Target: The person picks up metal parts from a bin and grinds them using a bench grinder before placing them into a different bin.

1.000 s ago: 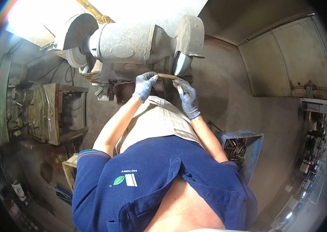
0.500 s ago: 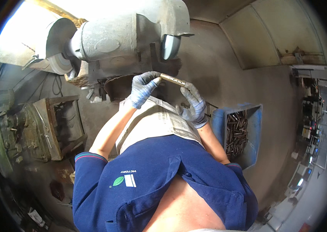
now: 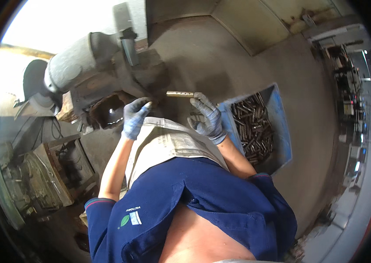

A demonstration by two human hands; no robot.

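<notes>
My right hand (image 3: 208,117), in a grey-blue work glove, pinches one end of a slim metal tube (image 3: 179,94) with a row of small holes. The tube lies nearly level and points leftward from my thumb and fingertips. Across from it, my gloved left hand (image 3: 135,118) is apart from the tube, its thumb and forefinger drawn close together with nothing visible in them. A blue bin (image 3: 284,127) stands just right of my right hand. Many similar dark metal tubes (image 3: 253,127) lie jumbled inside it.
A bench grinder (image 3: 73,68) stands ahead to the left, with a wheel at its left end and a guard at its right. A dark, dirty machine (image 3: 32,175) sits at far left. Newspaper-like sheeting (image 3: 168,138) covers my lap. A panelled cabinet (image 3: 255,26) stands at the back.
My left hand has let go of the tube and moved left, while my right hand keeps its end. The view has turned right, shifting the grinder and the bin leftward.
</notes>
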